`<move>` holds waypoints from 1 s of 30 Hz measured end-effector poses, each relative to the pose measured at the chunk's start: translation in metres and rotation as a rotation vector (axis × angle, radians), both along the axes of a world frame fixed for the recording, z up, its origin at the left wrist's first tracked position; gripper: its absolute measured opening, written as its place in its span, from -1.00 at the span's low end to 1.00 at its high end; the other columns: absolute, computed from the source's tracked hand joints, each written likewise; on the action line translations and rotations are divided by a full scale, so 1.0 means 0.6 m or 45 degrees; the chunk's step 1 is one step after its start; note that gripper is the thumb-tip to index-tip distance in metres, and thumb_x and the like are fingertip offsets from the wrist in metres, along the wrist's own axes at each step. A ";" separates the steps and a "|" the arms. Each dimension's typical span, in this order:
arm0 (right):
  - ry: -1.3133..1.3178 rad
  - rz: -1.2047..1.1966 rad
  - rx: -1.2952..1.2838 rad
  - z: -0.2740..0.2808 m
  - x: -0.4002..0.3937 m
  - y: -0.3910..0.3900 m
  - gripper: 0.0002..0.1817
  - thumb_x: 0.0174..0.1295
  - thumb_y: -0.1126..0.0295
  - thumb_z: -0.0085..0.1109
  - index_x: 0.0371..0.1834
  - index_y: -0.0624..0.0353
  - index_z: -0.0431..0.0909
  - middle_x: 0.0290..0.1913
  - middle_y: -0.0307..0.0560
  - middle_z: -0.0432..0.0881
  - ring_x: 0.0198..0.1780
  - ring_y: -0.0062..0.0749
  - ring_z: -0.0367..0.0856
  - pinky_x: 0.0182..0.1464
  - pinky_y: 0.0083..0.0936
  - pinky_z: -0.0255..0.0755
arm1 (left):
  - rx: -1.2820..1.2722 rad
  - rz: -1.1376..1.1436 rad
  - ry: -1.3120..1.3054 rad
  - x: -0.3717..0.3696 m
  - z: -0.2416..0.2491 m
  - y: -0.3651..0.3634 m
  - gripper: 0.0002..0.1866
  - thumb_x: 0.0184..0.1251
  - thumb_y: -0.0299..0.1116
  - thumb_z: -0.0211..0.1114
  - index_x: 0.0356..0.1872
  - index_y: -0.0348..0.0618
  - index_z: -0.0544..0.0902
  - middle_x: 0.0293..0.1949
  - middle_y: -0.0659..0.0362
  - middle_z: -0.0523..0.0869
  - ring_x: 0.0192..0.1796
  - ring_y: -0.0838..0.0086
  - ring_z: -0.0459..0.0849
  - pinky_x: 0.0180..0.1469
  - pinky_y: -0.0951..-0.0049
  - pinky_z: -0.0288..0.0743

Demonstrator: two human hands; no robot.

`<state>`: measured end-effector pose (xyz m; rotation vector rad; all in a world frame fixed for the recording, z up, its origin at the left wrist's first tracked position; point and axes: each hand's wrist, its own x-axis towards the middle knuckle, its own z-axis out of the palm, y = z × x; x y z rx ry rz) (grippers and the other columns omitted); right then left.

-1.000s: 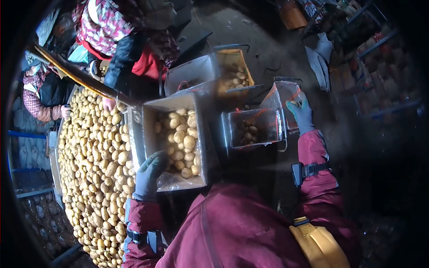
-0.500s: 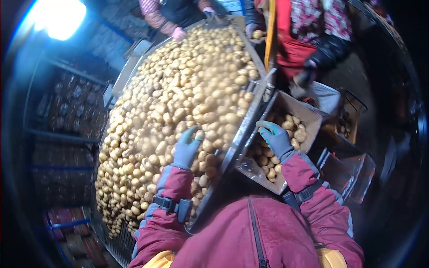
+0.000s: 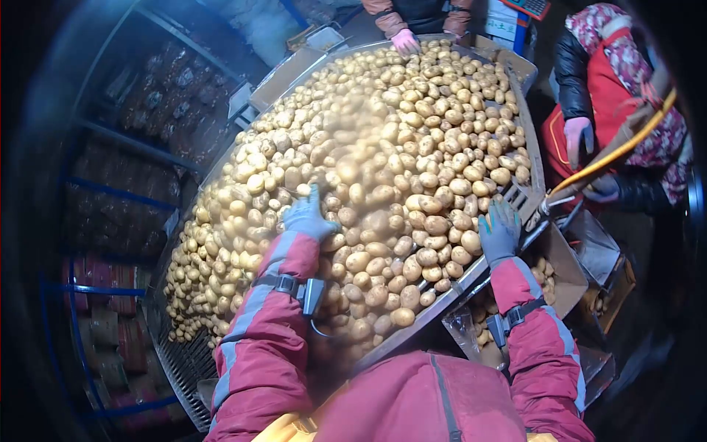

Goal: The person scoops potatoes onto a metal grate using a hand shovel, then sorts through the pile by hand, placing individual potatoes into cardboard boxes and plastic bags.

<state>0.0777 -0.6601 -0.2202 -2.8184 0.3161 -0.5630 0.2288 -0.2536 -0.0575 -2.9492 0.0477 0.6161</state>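
Note:
A large heap of potatoes covers a slatted table. My left hand, in a grey-blue glove, rests on the potatoes near the middle of the heap with its fingers apart and nothing visibly held. At the table's right-hand rim, my right hand is open, gloved the same way, its fingers stretched out beside the nearest potatoes. A cardboard box with potatoes in it stands below that rim, partly hidden by my right forearm.
Across the table, a person's pink-gloved hand touches the heap. A second person in a red apron is at the right, near a yellow hose or strap. Bare slats show at the lower left. Shelving with filled bags stands at left.
The view has shifted to the right. My right hand has moved from above the box to the table's rim, its fingers straightened. My left hand is farther in over the heap.

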 end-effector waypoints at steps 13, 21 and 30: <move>0.075 -0.022 0.025 0.024 -0.002 0.008 -0.49 0.28 0.14 0.26 0.25 0.13 0.60 0.35 -0.04 0.59 0.46 -0.08 0.40 0.51 -0.02 0.12 | -0.414 -0.486 -0.513 0.159 -0.046 -0.072 -0.57 0.30 -0.27 0.27 0.22 0.10 0.63 0.24 0.02 0.67 0.29 0.09 0.62 0.26 0.12 0.54; -0.008 -0.089 0.108 -0.008 0.018 0.004 -0.81 0.05 0.31 0.19 -0.26 0.06 0.57 -0.24 0.03 0.55 -0.17 0.01 0.54 -0.15 -0.02 0.38 | -0.658 -0.528 -0.360 0.202 -0.126 -0.076 -0.41 0.11 -0.37 0.40 0.26 -0.17 0.65 0.26 -0.10 0.67 0.31 -0.02 0.62 0.39 0.11 0.47; -0.068 -0.128 0.247 0.045 -0.008 0.012 -0.52 0.17 0.12 0.29 0.13 0.09 0.66 0.32 0.03 0.60 0.42 -0.08 0.43 0.52 -0.01 0.12 | -1.881 0.155 0.461 0.000 -0.028 -0.093 -0.46 0.34 -0.32 0.40 0.30 -0.30 0.58 0.06 0.17 0.73 0.01 0.45 0.71 0.14 0.39 0.58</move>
